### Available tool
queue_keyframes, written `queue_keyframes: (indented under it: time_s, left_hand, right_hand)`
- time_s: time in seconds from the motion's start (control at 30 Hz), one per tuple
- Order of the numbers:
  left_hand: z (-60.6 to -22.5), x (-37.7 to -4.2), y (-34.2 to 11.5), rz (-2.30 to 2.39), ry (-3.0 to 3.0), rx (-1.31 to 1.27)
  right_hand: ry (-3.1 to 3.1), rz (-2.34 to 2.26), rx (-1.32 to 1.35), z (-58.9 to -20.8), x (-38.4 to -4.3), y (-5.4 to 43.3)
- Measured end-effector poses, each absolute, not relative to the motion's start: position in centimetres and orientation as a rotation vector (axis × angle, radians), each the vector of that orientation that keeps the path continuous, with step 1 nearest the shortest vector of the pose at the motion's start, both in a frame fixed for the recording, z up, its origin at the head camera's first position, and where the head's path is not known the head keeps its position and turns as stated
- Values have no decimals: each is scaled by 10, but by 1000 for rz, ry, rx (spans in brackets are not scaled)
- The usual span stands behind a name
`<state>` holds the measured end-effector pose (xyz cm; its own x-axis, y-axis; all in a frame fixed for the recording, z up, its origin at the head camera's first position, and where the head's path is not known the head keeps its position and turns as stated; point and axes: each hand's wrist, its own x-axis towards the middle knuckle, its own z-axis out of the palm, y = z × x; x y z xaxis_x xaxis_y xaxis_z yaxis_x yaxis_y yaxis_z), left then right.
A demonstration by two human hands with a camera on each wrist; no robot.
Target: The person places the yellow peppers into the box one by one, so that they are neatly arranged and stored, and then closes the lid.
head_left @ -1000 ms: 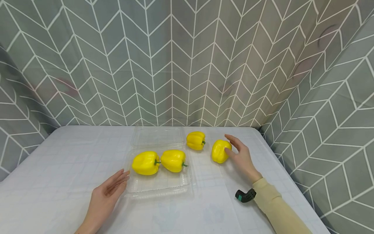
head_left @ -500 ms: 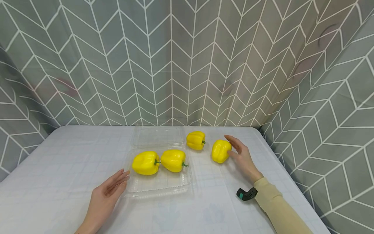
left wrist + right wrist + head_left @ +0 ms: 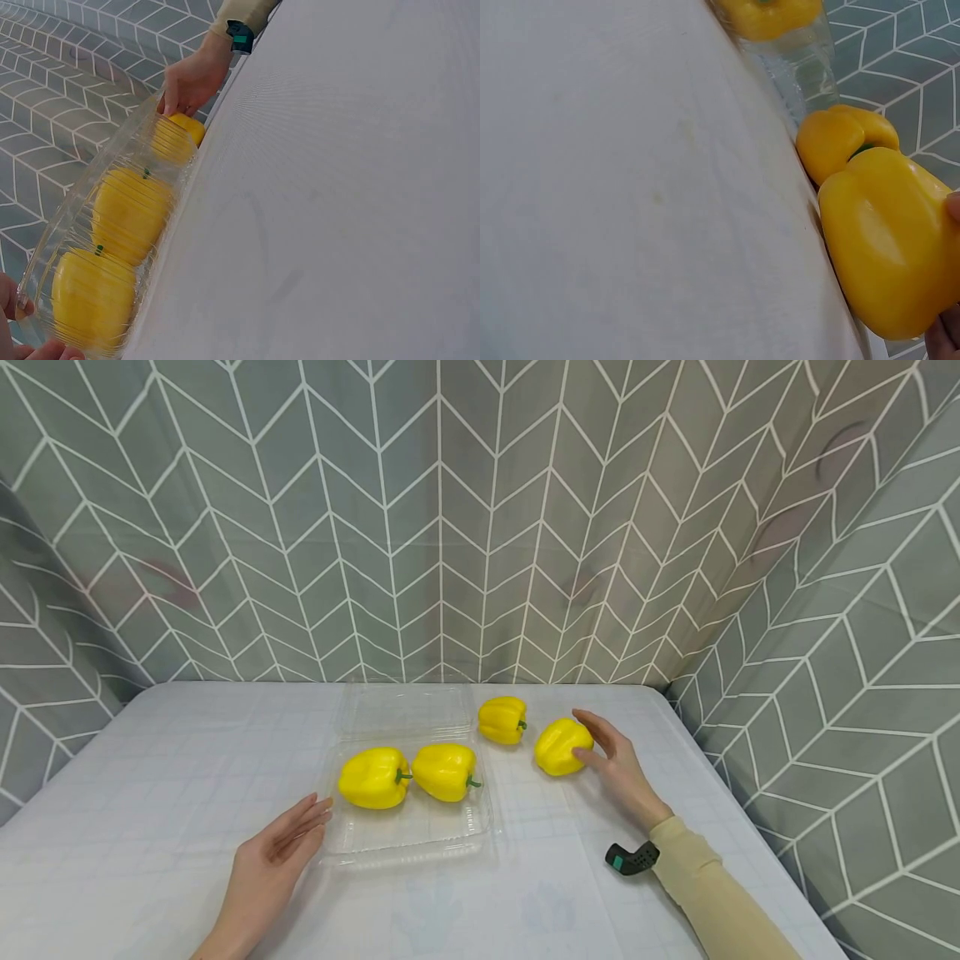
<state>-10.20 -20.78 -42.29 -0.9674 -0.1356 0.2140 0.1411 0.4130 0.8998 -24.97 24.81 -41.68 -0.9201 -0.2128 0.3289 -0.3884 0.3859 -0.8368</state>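
Observation:
My right hand holds a yellow bell pepper on the right of the table, thumb on its near side and fingers behind. In the right wrist view this pepper fills the right, with only fingertips showing at the edge. A second pepper lies just behind and left of it. Two more peppers, one left and one right, lie on their sides in a clear plastic clamshell container. Relaxed, fairly straight fingers of my left hand touch the container's left edge.
The container's clear lid lies folded back toward the rear of the table. A pale cloth covers the table. Patterned curtains stand behind and at the sides. A black device sits at my right wrist.
Under my right hand the pepper has turned and shifted slightly left, and the thumb now overlaps its near side. My left hand and the container have stayed in place.

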Motion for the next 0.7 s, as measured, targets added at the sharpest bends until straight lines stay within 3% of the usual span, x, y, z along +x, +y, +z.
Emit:
queue_keyframes:
  time_s: [0.7]
  left_hand:
    - [-425, -102, -208, -1572, -2392, -33]
  right_hand:
    - [-2493, 1506, 557, -422, -249, 246]
